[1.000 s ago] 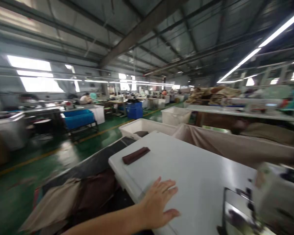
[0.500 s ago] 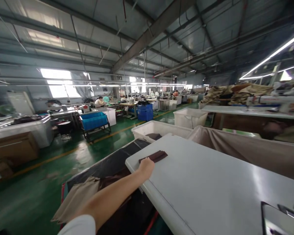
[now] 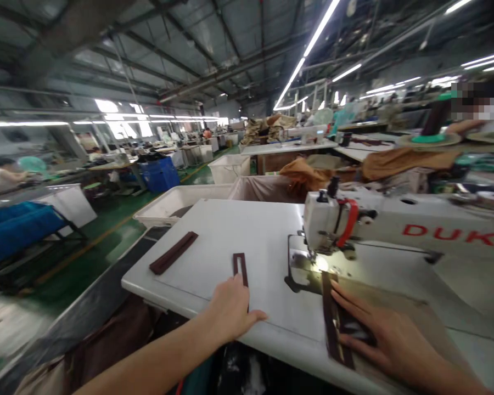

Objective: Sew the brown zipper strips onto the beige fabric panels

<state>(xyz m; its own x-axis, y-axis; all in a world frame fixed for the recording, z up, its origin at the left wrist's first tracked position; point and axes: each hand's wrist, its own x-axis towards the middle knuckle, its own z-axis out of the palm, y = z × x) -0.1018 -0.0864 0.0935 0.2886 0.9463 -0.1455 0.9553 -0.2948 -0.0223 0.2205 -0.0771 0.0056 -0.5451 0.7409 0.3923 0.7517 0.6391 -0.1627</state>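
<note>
My left hand [image 3: 228,310] is over a narrow dark brown fabric strip [image 3: 239,262] with a slot in it, lying on the white sewing table [image 3: 267,236]. Its fingers are bent over the strip's near part, hiding it, and the thumb sticks out to the right. Right of it, my right hand [image 3: 379,332] lies flat with fingers spread on a brown fabric piece [image 3: 331,323] with a dark band. The band's far end is close to the needle area of a white sewing machine [image 3: 325,219]. Another bundle of dark brown strips [image 3: 173,253] rests on the table's left part.
White bins [image 3: 181,197] stand behind the table. Brown cloth [image 3: 111,329] hangs below its left edge. Blue bins [image 3: 20,225] are across the green floor at left. A co-worker [image 3: 483,107] is at far right, another person [image 3: 6,173] at far left.
The view has swung right, bringing the sewing machine and my right hand into sight. My left hand has moved right, off the bundle of strips, and is now on a single strip.
</note>
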